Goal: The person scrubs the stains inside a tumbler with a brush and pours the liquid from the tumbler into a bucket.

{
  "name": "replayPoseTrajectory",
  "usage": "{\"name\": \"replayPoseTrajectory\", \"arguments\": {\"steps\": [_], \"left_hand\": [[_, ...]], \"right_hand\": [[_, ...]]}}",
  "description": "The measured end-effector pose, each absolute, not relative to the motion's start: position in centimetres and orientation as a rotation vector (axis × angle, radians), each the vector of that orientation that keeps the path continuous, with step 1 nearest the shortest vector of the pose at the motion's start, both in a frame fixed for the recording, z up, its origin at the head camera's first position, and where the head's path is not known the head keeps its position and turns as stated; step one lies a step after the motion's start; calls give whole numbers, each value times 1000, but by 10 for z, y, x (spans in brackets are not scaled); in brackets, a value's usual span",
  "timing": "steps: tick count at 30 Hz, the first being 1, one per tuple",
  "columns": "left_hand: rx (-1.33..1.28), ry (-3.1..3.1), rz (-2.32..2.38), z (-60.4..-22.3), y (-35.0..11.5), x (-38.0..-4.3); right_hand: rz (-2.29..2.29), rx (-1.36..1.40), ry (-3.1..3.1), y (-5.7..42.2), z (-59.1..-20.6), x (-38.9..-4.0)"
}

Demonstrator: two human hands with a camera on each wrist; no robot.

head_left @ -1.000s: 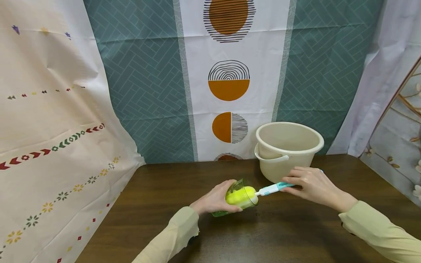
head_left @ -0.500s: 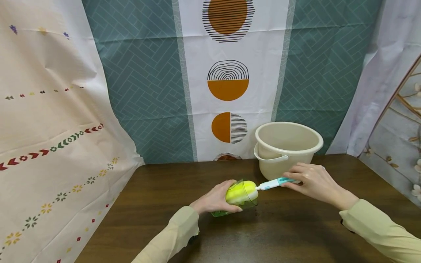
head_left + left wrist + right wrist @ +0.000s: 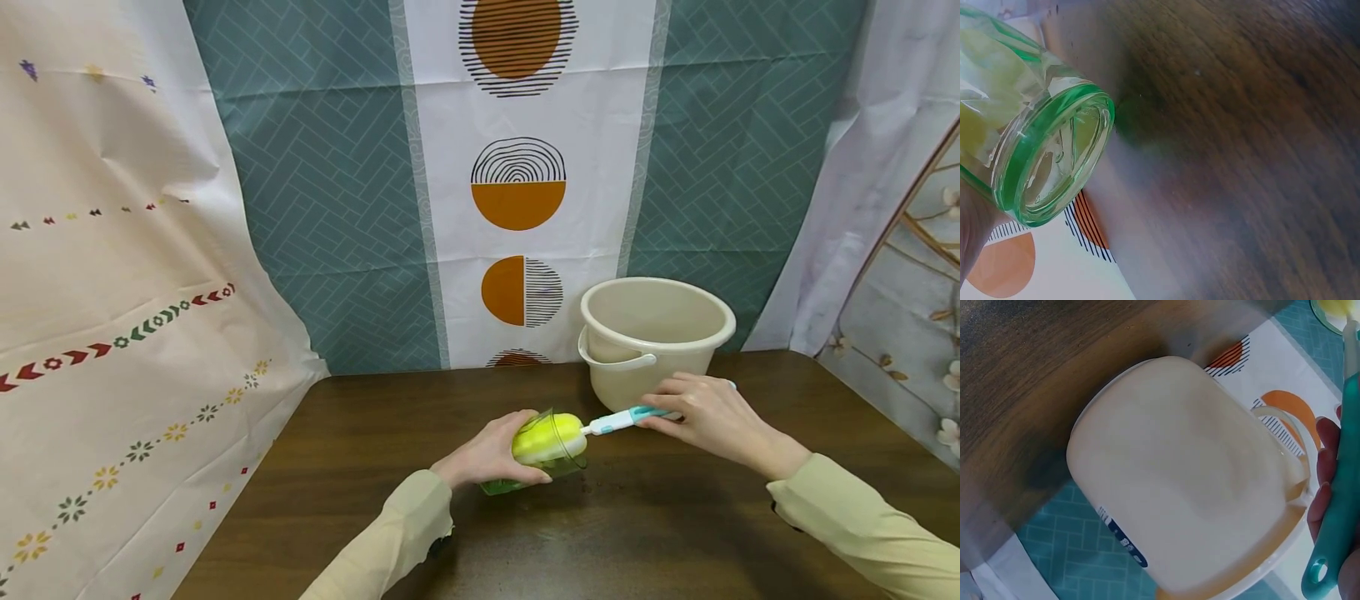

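My left hand [image 3: 491, 454] grips a clear, green-tinted glass [image 3: 501, 487], tipped on its side above the table with its mouth toward the right. Its thick green base [image 3: 1054, 156] fills part of the left wrist view. Inside the glass sits the yellow and white sponge head [image 3: 546, 437] of a bottle brush, partly hidden behind the glass wall and fingers. My right hand [image 3: 705, 421] holds the white and teal brush handle [image 3: 618, 421], which slopes up to the right. In the right wrist view, fingers curl along the teal handle [image 3: 1338, 500] near its end with a hole.
A cream bucket [image 3: 648, 379] with a side handle [image 3: 618, 362] stands at the back right, just behind the right hand. The dark wooden table [image 3: 375, 533] ends at a patterned curtain [image 3: 337, 208]. Pale printed cloth [image 3: 150, 292] hangs on the left.
The right hand has risen slightly, and the sponge head has shifted upward inside the glass. The left hand and glass stay almost where they were.
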State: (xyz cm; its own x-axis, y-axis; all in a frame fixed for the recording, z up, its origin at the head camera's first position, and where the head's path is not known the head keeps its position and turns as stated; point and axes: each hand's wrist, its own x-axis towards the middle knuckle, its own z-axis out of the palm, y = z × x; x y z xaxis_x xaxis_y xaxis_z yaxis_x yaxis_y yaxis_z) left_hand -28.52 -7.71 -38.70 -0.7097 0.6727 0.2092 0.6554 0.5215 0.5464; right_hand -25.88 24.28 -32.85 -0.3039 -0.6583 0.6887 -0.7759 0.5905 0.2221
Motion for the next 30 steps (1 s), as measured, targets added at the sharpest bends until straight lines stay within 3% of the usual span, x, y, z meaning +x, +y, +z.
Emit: {"name": "replayPoseTrajectory", "arguments": {"steps": [30], "left_hand": [[1122,2704,972,-387,-79,-289]], "right_hand": [[234,1185,-1996,247,-327,-262]]}}
